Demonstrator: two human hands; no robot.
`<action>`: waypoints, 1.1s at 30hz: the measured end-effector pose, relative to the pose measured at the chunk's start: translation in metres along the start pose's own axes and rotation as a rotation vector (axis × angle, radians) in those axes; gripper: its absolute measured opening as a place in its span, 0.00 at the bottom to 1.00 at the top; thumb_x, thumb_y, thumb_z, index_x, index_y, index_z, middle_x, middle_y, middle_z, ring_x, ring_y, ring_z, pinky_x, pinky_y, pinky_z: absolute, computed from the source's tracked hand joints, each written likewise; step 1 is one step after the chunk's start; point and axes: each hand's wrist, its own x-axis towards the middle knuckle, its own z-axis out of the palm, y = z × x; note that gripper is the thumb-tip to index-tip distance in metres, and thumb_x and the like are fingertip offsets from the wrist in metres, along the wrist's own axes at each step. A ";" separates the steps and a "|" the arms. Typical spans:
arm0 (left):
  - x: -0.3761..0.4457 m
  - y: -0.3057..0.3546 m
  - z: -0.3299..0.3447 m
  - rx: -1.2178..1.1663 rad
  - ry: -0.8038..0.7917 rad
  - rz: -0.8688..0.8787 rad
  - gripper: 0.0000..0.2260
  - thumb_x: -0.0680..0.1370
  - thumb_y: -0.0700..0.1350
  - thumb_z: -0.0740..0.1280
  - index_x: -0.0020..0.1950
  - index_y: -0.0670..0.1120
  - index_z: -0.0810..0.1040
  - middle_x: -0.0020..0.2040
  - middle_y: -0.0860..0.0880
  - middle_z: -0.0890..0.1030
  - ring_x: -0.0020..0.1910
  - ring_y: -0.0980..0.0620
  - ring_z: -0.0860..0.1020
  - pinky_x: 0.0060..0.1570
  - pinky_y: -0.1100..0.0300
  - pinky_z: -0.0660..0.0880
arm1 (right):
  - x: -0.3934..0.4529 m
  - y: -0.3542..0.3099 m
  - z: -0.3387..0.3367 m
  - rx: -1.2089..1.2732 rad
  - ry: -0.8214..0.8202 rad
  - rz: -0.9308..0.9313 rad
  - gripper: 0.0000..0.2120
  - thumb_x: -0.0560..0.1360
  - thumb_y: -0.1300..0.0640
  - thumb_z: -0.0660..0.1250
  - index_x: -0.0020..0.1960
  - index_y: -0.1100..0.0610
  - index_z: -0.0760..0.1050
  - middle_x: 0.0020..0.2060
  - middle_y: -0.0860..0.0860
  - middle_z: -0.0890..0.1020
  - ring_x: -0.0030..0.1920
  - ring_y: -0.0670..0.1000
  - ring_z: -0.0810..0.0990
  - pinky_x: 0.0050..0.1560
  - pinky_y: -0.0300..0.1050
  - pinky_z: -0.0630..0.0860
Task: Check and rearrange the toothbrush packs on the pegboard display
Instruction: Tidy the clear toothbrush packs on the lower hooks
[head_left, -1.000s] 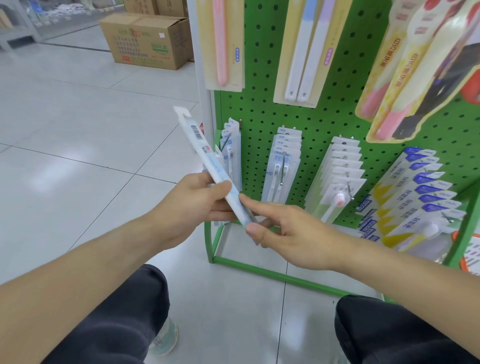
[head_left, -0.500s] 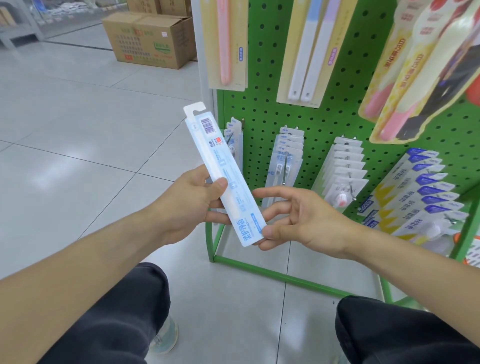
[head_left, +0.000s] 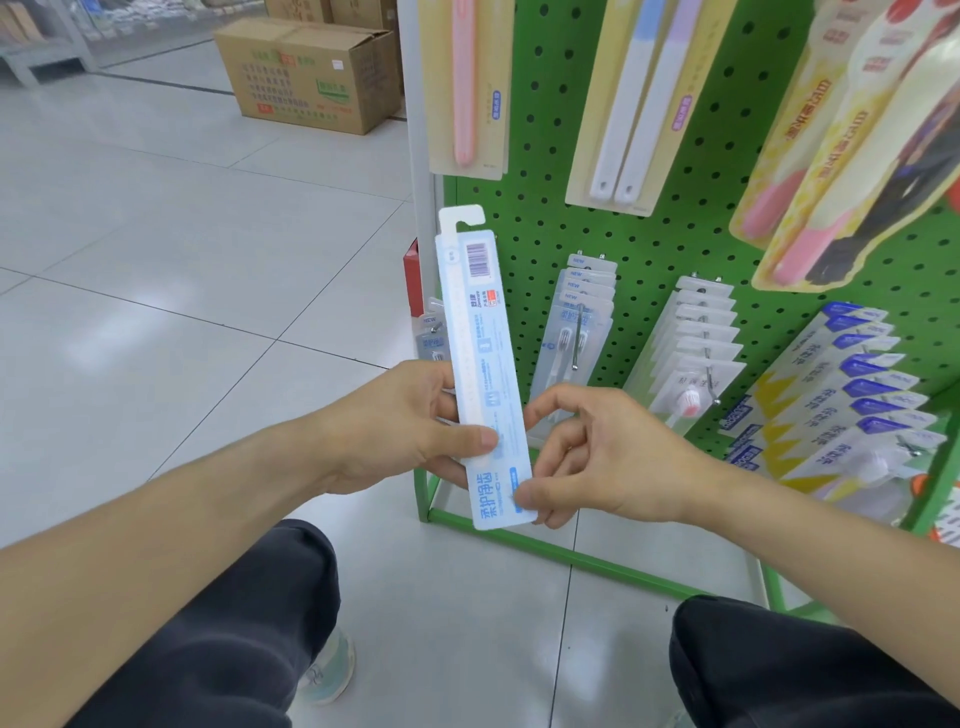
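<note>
A long pale-blue toothbrush pack (head_left: 480, 358) stands almost upright in front of me, its barcode side facing me and its hang tab on top. My left hand (head_left: 400, 426) grips its middle, thumb across the front. My right hand (head_left: 597, 457) pinches its lower right edge with thumb and fingers. Behind it is the green pegboard (head_left: 654, 249). On the pegboard's hooks hang a row of similar pale packs (head_left: 576, 317), a row of white packs (head_left: 691, 343) and a row of blue-and-yellow packs (head_left: 852, 395).
Larger yellow and pink packs (head_left: 467, 88) hang on the upper pegboard. The display's green base frame (head_left: 571, 556) sits on the white tiled floor. A cardboard box (head_left: 306, 78) stands far left. My dark-trousered knees (head_left: 779, 670) fill the bottom of the view.
The pack has turned from slanted to nearly upright and its printed back now faces me. My right hand, open a moment ago, has closed on the pack's lower edge.
</note>
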 end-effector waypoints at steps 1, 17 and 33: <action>0.000 0.000 0.001 0.007 -0.017 -0.006 0.15 0.79 0.32 0.67 0.65 0.40 0.76 0.56 0.42 0.85 0.53 0.43 0.85 0.51 0.47 0.83 | 0.000 0.000 0.001 -0.010 -0.003 0.001 0.22 0.68 0.68 0.80 0.56 0.58 0.73 0.36 0.59 0.85 0.34 0.59 0.86 0.36 0.48 0.83; 0.000 -0.005 0.011 0.247 -0.362 -0.194 0.08 0.81 0.36 0.65 0.60 0.41 0.76 0.51 0.46 0.86 0.54 0.47 0.85 0.54 0.47 0.82 | 0.012 0.006 -0.005 0.009 0.281 -0.151 0.22 0.65 0.51 0.80 0.52 0.59 0.76 0.33 0.54 0.85 0.32 0.57 0.85 0.36 0.56 0.83; 0.008 -0.004 0.009 0.416 -0.036 0.063 0.08 0.80 0.47 0.70 0.53 0.43 0.81 0.41 0.42 0.86 0.41 0.45 0.86 0.43 0.47 0.84 | 0.013 0.007 0.004 -0.039 0.312 -0.236 0.14 0.74 0.54 0.76 0.48 0.61 0.75 0.29 0.56 0.83 0.25 0.57 0.82 0.27 0.47 0.77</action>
